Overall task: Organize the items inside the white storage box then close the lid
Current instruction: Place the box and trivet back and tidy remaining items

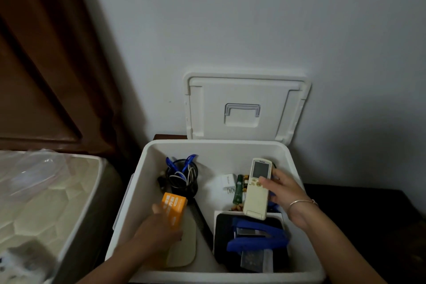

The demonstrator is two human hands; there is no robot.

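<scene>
Looking down into an open white storage box (147, 152) on a dark counter (368, 203) against a wall. Its lid (244, 90) stands upright behind it, leaning on the wall. The person's left hand (159, 230) reaches into the near left of the box with its grip closed on a small orange carton (174, 211); motion blur hides the fingers, so that hold is likely rather than certain. The right hand (285, 193) has its grip round a cream remote control (257, 189), thumb on the buttons, at the right side of the box. Just below the remote lies a blue stapler (255, 235). A black mesh cup (182, 177) of cables stands at the back left. To tidy well, lay flat things along the walls and keep everything below the rim so the lid can shut flush
</scene>
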